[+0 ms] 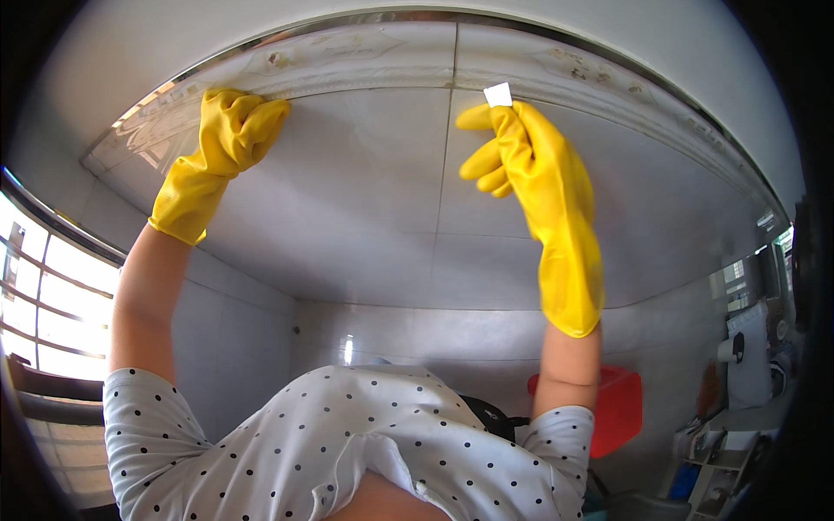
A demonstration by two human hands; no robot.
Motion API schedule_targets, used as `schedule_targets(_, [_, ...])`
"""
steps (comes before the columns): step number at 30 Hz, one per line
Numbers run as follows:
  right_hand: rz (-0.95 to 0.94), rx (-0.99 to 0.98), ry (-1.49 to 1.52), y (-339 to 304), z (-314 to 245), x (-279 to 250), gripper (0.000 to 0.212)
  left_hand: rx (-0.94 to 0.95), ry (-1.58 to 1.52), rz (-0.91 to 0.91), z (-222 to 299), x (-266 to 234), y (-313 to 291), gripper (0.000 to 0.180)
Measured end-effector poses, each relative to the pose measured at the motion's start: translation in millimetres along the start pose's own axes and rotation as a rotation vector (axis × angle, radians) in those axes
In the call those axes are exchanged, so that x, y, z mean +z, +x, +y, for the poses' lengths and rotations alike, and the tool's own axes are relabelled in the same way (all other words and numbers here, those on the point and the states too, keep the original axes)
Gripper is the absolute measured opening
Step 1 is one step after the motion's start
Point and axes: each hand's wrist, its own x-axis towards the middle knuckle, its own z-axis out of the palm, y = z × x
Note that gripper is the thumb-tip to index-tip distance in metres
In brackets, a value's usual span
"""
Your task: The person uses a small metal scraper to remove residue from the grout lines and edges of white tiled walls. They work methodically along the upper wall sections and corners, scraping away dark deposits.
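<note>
Both my hands wear long yellow rubber gloves and are raised against a grey tiled wall [365, 174]. My left hand [239, 130] is closed in a fist by the patterned border tiles [365, 62] at the upper left. What it holds, if anything, is hidden. A small flat white square [498, 95] shows at the top of my right hand [530, 161], which seems to pinch it near the lower edge of the border. The other fingers of that hand are loosely bent toward the left, and its palm is partly out of sight.
A barred window [61, 286] lets in bright light at the left. Behind my right arm is a red plastic container [621, 404]. Shelves with assorted items [717, 469] stand at the lower right. A smooth white surface [608, 30] lies beyond the border.
</note>
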Motion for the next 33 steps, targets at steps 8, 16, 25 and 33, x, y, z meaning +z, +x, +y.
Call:
schedule_targets(8, [0.023,0.050,-0.312,7.1,-26.9,-3.7,0.044,0.001,-0.056,0.045,3.2,0.5,13.4,0.027])
schedule_targets(16, [0.066,-0.070,-0.350,15.5,-25.7,5.0,0.045,-0.003,-0.058,0.016,-2.0,-1.5,10.7,0.026])
schedule_targets(25, [0.045,0.048,-0.349,7.9,-22.2,2.3,0.043,0.033,-0.006,0.031,1.1,1.0,-1.3,0.032])
schedule_targets(33, [-0.011,0.003,-0.339,14.3,-18.5,7.0,0.042,0.007,-0.039,-0.004,-1.7,2.9,-1.5,0.036])
